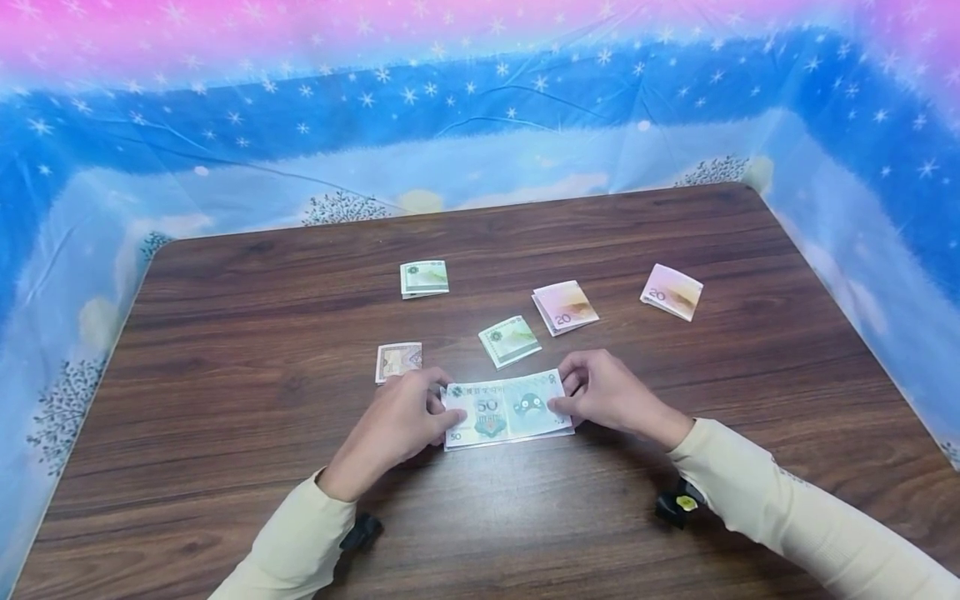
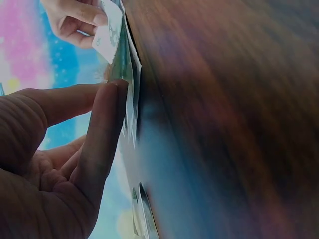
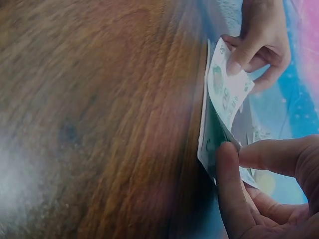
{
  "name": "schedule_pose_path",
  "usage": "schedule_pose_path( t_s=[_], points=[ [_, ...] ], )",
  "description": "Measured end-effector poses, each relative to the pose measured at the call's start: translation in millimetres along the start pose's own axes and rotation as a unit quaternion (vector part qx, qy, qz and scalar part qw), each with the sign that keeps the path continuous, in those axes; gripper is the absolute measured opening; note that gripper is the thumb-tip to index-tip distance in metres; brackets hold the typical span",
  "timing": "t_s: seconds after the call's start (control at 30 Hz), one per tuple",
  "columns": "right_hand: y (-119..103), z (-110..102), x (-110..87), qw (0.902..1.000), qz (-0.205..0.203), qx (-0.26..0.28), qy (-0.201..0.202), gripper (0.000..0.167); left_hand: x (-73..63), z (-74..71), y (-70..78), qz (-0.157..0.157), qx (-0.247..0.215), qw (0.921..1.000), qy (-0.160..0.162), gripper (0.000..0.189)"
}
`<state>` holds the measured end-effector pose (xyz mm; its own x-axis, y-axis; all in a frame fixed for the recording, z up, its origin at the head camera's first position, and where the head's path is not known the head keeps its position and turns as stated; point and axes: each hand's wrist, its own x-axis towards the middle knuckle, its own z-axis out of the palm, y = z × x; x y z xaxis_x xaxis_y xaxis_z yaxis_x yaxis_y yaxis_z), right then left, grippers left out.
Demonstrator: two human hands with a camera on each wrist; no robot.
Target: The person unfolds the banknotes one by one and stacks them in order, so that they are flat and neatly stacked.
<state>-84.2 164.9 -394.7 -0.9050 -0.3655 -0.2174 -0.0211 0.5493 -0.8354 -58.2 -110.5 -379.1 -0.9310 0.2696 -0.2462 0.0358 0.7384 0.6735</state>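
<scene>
Left hand (image 1: 397,421), right hand (image 1: 611,396) pinch opposite ends of 50 note (image 1: 504,410), well inside left, right, far edges of table (image 1: 247,333). Brown note (image 1: 399,362) just beside left hand; folded notes (image 1: 510,342) beyond. Surface wood-grained; snowflake cloth (image 1: 450,92) borders far side.

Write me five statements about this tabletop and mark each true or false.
1. The left hand and right hand both hold the note marked 50. True.
2. The small brown note lies nearer the right hand than the left. False: it lies nearer the left hand.
3. In the head view, the near green note and far green note lie left of both pink notes. True.
4. The pink notes are marked 100. False: they are marked 20.
5. The tabletop is dark brown with a wood grain. True.
</scene>
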Motion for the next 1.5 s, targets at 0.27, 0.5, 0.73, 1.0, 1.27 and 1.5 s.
schedule_pose_path(
  t_s=[0.27, 0.5, 0.73, 1.0, 1.27, 1.5],
  points=[
    [2.2, 2.0, 1.5, 0.9991, 0.011, -0.042, 0.005, 0.028, 4.0, 5.1, -1.1, 0.02, 0.07, 0.997, 0.027, 0.035],
    [3.9, -1.9, 1.6, 0.9954, 0.017, -0.094, 0.003, 0.036, 4.6, 5.7, 0.3, 0.013, 0.099, 0.9943, 0.036, 0.038],
    [3.3, -3.5, 1.2, 0.9937, 0.024, -0.108, 0.015, 0.044, 4.2, 4.6, 1.2, 0.0, 0.107, 0.9937, 0.033, 0.044],
    [2.3, -23.8, 8.5, 0.9932, 0.018, -0.102, 0.054, 0.041, 2.2, 0.9, -2.2, 0.037, 0.055, 0.997, 0.039, 0.034],
    [21.3, -57.5, 32.5, 0.9787, 0.044, -0.15, 0.133, 0.041, -0.6, -6.9, -4.7, 0.037, -0.027, 0.9977, 0.049, 0.026],
    [26.7, -64.5, 51.9, 0.9702, 0.05, -0.185, 0.148, 0.054, -0.9, -8.1, -4.8, 0.029, -0.033, 0.9979, 0.047, 0.026]
  ],
)
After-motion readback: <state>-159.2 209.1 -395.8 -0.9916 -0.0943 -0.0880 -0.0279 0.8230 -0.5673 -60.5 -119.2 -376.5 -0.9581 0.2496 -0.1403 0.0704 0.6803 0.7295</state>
